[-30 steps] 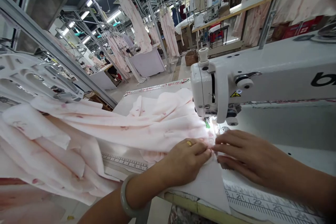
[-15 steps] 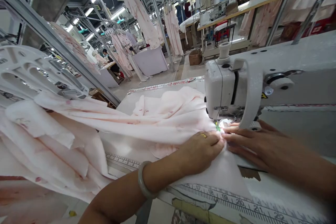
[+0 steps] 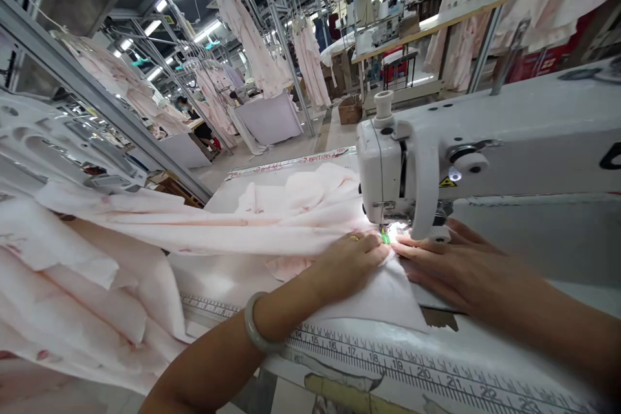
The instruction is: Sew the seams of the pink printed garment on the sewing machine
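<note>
Several fingers bent, left hand [image 3: 347, 268] grasps pale pink printed fabric [image 3: 262, 238]; right hand [image 3: 456, 268] lies flattened, fingertips on same piece, just beside green presser foot [image 3: 385, 236]. Fabric spreads leftward from white sewing machine [image 3: 528, 136] across tabletop [image 3: 213, 275]. Measuring tape [image 3: 388, 361] along near edge; garments [image 3: 308, 65] hang beyond.

Long white metal sewing machine [image 3: 533, 136] gets chopped by the right edge, and so does its black lettering [image 3: 606, 159], so can't read that. Needle's too small to make out by the machine's little green plastic-looking piece [image 3: 385, 235]. The bare right hand [image 3: 456, 272] is partly hidden behind the machine's head, forearm [image 3: 548, 317] blurry. Left of the machine, pale pink printed cloth [image 3: 87, 284] runs out of frame; the dark-clothed person [image 3: 200, 131] back there is tiny.
</note>
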The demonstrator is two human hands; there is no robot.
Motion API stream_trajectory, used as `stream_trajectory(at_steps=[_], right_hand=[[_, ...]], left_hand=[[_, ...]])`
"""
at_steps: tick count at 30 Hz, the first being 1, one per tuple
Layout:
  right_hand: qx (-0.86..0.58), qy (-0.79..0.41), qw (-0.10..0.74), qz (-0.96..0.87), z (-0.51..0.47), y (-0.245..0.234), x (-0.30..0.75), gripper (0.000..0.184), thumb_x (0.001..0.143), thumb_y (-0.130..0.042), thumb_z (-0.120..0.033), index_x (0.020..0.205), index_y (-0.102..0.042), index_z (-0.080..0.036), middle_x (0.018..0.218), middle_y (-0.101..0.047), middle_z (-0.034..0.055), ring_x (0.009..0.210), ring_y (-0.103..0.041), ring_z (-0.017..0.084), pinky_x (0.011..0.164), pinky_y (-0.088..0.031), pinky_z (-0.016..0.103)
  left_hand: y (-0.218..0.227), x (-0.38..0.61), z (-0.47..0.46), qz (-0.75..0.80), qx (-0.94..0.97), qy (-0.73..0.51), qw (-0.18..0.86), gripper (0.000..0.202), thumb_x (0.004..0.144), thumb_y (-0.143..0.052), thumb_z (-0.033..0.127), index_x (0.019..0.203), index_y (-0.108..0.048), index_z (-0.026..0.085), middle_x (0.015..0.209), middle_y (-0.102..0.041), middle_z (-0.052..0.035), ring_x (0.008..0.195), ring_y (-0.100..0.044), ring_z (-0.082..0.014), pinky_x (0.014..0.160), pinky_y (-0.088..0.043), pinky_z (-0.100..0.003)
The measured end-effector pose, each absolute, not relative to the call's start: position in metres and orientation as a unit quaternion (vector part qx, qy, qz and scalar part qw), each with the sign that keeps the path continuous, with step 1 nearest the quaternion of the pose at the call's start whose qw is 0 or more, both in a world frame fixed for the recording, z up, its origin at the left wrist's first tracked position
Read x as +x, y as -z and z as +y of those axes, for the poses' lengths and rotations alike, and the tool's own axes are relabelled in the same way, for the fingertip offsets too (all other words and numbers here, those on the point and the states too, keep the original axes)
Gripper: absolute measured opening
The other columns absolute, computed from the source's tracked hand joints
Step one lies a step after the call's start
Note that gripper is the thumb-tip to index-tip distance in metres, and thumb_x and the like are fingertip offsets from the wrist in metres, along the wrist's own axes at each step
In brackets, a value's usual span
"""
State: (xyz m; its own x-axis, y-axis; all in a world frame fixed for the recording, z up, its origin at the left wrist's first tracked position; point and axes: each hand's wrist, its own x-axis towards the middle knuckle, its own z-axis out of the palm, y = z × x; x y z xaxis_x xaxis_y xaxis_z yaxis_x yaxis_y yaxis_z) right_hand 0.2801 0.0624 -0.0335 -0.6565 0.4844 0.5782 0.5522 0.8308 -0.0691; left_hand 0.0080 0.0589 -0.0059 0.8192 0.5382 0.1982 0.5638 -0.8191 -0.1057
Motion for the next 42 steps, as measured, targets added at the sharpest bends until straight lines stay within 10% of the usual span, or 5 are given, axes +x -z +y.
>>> stream_trajectory(at_steps=[4,21,28,42], right_hand=[[-0.247,0.066,0.333,-0.908,0.061,0.028,0.281,0.049,0.125,-0.042,-0.042,0.174,-0.048,-0.037,0.122,-0.087,-0.0029,0.107,-0.081,0.026,0.124,-0.042,0.051],[-0.219,-0.009,0.285,-0.933,0.059,0.015,0.283,0.028,0.117,-0.055,-0.031,0.134,-0.077,-0.029,0.122,-0.084,0.0037,0.116,-0.078,0.029,0.122,-0.05,0.056],[-0.113,-0.106,0.252,-0.955,0.033,0.002,0.268,0.031,0.119,-0.052,-0.021,0.122,-0.082,-0.021,0.114,-0.084,0.0065,0.109,-0.073,0.024,0.103,-0.059,0.045],[-0.119,-0.114,0.221,-0.961,0.025,0.004,0.268,0.038,0.117,-0.059,-0.029,0.149,-0.074,-0.017,0.138,-0.082,0.0115,0.128,-0.077,0.028,0.112,-0.065,0.047]], left_hand=[[0.004,0.01,0.055,-0.284,-0.946,0.079,0.134,0.029,0.117,-0.048,0.011,0.13,-0.073,0.009,0.124,-0.079,-0.0117,0.11,-0.074,-0.022,0.102,-0.06,-0.035],[-0.013,0.021,0.041,-0.334,-0.931,0.017,0.149,0.025,0.113,-0.054,0.009,0.13,-0.072,0.012,0.127,-0.08,-0.0108,0.115,-0.074,-0.0232,0.106,-0.056,-0.038],[-0.023,0.022,0.017,-0.395,-0.897,0.091,0.174,0.017,0.098,-0.064,0.004,0.096,-0.072,0.018,0.097,-0.074,-0.0075,0.094,-0.068,-0.0257,0.093,-0.054,-0.042],[-0.023,0.045,0.02,-0.419,-0.904,-0.022,0.078,0.007,0.113,-0.065,0.018,0.111,-0.072,0.018,0.11,-0.076,-0.0059,0.105,-0.071,-0.0239,0.101,-0.056,-0.04]])
